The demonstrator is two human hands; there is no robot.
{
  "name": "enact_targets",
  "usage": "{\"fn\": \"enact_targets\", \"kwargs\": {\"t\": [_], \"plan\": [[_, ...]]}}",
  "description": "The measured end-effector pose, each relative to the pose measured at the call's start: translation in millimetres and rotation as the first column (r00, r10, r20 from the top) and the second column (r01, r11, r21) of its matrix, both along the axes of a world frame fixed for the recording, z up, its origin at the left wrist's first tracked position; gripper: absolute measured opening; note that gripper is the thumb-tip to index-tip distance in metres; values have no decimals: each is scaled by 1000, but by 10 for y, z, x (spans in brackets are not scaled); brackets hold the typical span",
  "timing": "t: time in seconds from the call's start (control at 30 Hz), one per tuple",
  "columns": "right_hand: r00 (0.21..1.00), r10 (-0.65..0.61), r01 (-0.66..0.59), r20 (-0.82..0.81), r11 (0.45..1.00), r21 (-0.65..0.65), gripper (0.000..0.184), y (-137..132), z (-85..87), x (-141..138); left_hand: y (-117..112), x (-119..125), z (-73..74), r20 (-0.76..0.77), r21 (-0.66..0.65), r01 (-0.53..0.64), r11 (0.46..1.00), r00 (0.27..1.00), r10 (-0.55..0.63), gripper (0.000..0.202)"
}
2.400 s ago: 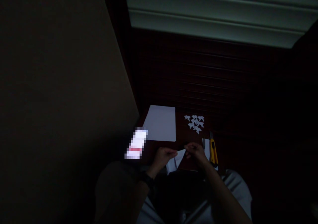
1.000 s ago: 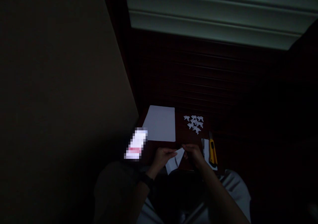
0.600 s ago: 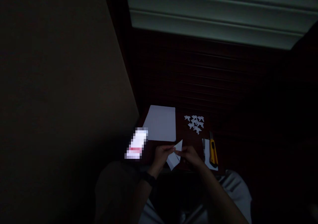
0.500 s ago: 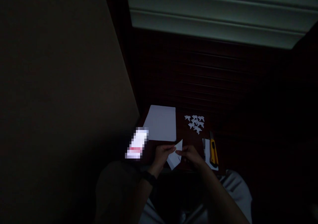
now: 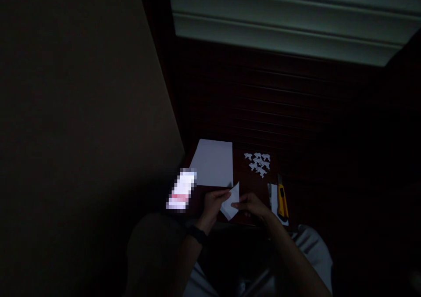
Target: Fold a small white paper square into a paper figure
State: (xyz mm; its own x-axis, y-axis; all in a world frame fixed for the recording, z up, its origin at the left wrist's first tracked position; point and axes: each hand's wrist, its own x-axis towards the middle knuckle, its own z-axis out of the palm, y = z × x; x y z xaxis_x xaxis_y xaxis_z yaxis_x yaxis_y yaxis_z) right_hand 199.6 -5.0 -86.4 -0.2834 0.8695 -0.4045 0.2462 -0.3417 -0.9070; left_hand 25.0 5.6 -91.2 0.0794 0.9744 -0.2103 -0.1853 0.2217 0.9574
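Between my two hands is a folded piece of white paper [image 5: 231, 205], its pointed corner up, held above the near edge of a dark table. My left hand [image 5: 214, 202] pinches its left side, thumb on top. From the right, my right hand [image 5: 251, 204] grips the opposite edge between thumb and fingers. Beyond my hands lies a white sheet or stack of paper [image 5: 213, 163]. Several small folded paper figures [image 5: 258, 162] are heaped to its right. The dim light hides the fine creases.
A yellow utility knife [image 5: 282, 202] with its blade showing rests on a white paper strip [image 5: 274, 200] at the right. A lit, pixelated screen [image 5: 181, 189] stands at the left. Wall [image 5: 98, 91] rises on the left, with pale slats [image 5: 279, 25] at the back.
The folded paper has turned slightly and its lower tip has risen. My right thumb has slid a little lower along its edge. Everything else stays in place.
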Motion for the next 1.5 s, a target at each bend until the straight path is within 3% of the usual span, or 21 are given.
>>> {"fn": "enact_targets", "kwargs": {"t": [0.27,0.5,0.77,0.9,1.03,1.2,1.5], "plan": [[1000,-6,5,26,1000,30,34,5,-37,4,-6,-3,-22,-9,14,-33,999,999,34,36],[997,61,-62,48,998,28,33,-13,-34,43,38,-55,-5,-129,102,179,978,978,-166,38],[990,138,-138,27,990,14,32,-7,-20,63,88,-13,45,-329,237,190,953,939,-105,27],[998,-48,51,-31,995,81,36,-36,-1,-11,17,8,164,-354,312,177,933,934,-59,24],[944,-274,303,-182,940,158,36,-60,-5,-70,-112,76,236,-435,322,212,923,899,-55,23],[939,-274,311,-210,935,169,35,-62,-31,-33,-197,128,223,-490,360,247,900,871,-43,23],[924,-290,327,-251,937,123,36,-44,7,2,-208,147,157,-387,312,208,927,919,-75,25]]}}
